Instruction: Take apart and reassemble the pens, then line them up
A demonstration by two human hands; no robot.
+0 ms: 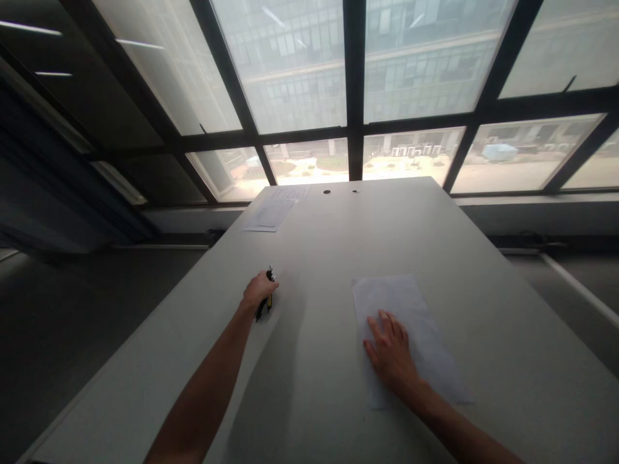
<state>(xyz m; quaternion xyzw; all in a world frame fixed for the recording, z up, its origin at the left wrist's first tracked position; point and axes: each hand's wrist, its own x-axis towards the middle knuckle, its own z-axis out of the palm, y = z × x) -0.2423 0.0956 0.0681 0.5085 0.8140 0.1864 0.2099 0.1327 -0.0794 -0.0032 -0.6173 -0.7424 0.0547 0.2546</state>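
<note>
Left hand (258, 290) fingers curled tight around a pen (266, 303), black with a yellow bit, tip end pointing down toward the desk (314, 386). Pen sits left of the sheet of paper (406, 303), well apart from it, just above or touching the desk surface, cannot tell which. Right hand (391, 354) fingers spread flat and wide, palm down, pressing on the near half of the sheet. Sheet lies flat on the desk, slightly skewed, right of the pen. Both bare forearms reach in from the near edge. Beyond the sheet, at the far left corner of the desk, more papers (273, 209) lie flat. Two small dark holes (327, 191) near the far edge. Large windows (309, 84) behind the desk.
</note>
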